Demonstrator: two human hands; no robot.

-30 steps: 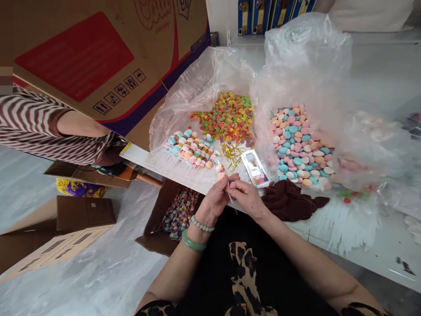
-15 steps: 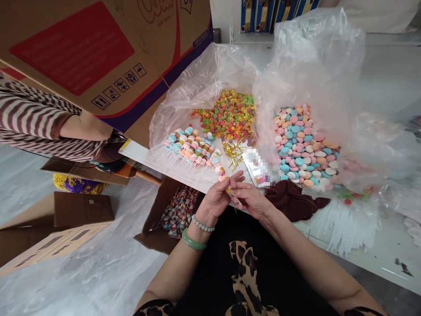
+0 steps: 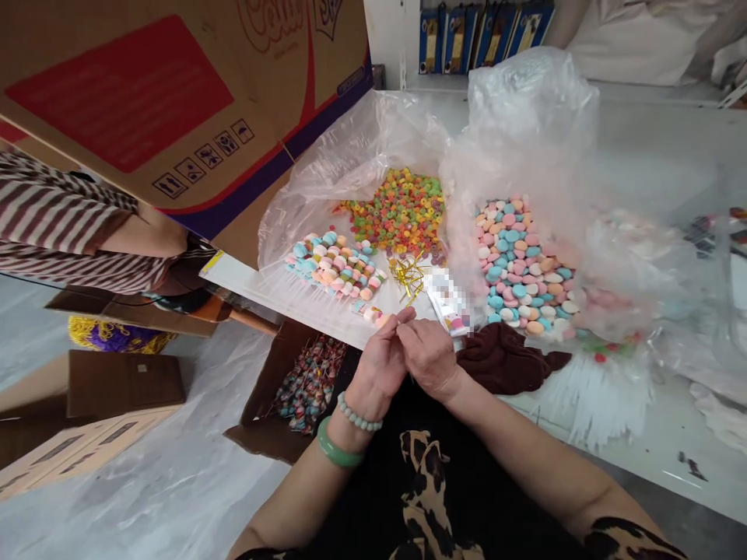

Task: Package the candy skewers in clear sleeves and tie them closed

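A wrapped candy skewer point(image 3: 373, 314) in pastel colours points up and left out of my closed hands. My left hand point(image 3: 380, 359), wearing beads and a green bangle, grips its lower part. Curled against those fingers is my right hand point(image 3: 427, 354), closed around the skewer's lower end, which is hidden. Beyond my hands lie gold twist ties point(image 3: 408, 277) and a white packet point(image 3: 448, 305). Several candy skewers point(image 3: 335, 264) are piled to the left. A brown cloth point(image 3: 505, 358) rests beside my right wrist.
Ring gummies point(image 3: 402, 214) and pastel candies point(image 3: 517, 268) lie on plastic bags point(image 3: 528, 101). White sticks point(image 3: 610, 400) are on the right. An open carton point(image 3: 250, 412) below the table edge holds candy skewers. A large cardboard box point(image 3: 192, 101) and a person in striped sleeves point(image 3: 64, 210) are left.
My right hand has rolled over and its fingers have curled in tightly against my left hand. The skewer has dropped lower and leans further left. The view has shifted slightly.
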